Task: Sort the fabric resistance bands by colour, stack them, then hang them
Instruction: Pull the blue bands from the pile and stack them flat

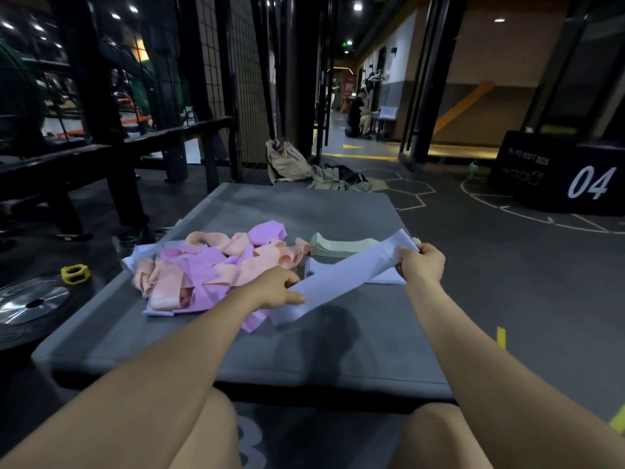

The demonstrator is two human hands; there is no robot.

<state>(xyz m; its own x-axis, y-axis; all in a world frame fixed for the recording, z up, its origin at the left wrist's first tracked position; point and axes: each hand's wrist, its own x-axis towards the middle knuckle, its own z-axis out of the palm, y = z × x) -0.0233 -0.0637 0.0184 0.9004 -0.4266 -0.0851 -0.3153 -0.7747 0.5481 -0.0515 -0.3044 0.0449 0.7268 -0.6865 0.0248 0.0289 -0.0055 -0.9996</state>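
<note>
You're holding a flat pale lavender fabric band (351, 275) stretched taut above the mat's right half: left hand (280, 289) pinches its near end, right hand (421, 262) grips the far end. Under it a small lavender stack (389, 277); just behind, a neat pale green stack (338, 247) near the right edge. Loose pink and peach tangle (209, 269) fills the left half. The grey padded mat (304, 353) is bare along the near edge. Dark gym floor, weight plate (30, 304) left, black box (568, 174) far right.

Dark gym floor (507, 282), black plyo box (558, 177), ceiling spotlights (357, 7)
</note>
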